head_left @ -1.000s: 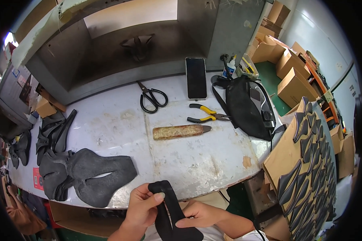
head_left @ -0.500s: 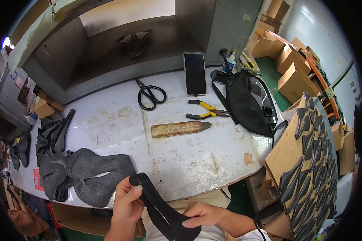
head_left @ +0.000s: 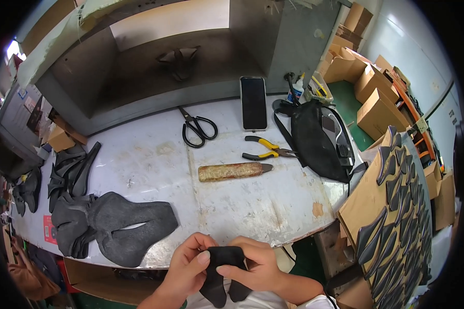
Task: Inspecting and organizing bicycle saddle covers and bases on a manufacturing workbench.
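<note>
Both my hands hold a small black fabric piece [head_left: 222,273] just in front of the table's near edge. My left hand [head_left: 188,265] grips its left side with the thumb on top. On the right side, my right hand [head_left: 255,265] pinches it with thumb and fingers. The piece is folded and hangs down between my wrists. A pile of dark grey cut pieces [head_left: 116,229] lies on the table to the left of my hands.
On the worn white table [head_left: 154,165] lie black scissors [head_left: 197,127], a phone [head_left: 253,102], yellow-handled pliers [head_left: 267,150], a brown-handled tool [head_left: 234,171] and a black bag [head_left: 317,139]. Cardboard sheets with dark shaped pieces [head_left: 397,221] stand at the right. Boxes [head_left: 376,103] sit beyond.
The black piece was stretched out long between my hands; now it is folded and bunched, and my hands have come close together at the table edge.
</note>
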`<state>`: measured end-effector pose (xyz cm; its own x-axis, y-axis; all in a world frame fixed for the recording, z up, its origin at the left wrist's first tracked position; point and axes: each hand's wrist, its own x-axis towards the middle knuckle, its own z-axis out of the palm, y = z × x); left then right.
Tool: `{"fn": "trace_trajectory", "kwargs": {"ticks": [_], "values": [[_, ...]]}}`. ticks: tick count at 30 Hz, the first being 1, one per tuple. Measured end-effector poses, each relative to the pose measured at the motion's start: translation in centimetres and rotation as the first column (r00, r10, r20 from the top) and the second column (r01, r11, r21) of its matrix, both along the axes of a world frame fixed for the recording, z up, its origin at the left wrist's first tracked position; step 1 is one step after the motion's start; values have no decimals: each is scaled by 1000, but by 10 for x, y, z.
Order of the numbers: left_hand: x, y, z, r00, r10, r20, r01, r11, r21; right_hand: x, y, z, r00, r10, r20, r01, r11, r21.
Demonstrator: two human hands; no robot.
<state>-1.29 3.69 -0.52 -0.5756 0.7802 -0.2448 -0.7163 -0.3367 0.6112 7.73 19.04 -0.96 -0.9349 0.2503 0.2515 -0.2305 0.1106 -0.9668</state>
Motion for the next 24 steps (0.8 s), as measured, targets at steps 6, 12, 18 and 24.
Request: {"fn": "trace_trajectory", "kwargs": {"ticks": [6,12,18,24], "values": [[5,-6,21,566,-175,-806,-231,904,-359,14,-5,1,982,114,154,-49,926,-374],[4,-5,2,901,-141,-410,62,978,-200,21,-5,-5,951,282,127,-87,636,-766],[5,7,4,327,51,-944,-433,896,-101,10,-8,-6,941,337,43,-42,242,-969],[2,-5,25,695,-300,-653,-14,903,-430,12,-6,-8,972,141,188,105,453,-885]]}}
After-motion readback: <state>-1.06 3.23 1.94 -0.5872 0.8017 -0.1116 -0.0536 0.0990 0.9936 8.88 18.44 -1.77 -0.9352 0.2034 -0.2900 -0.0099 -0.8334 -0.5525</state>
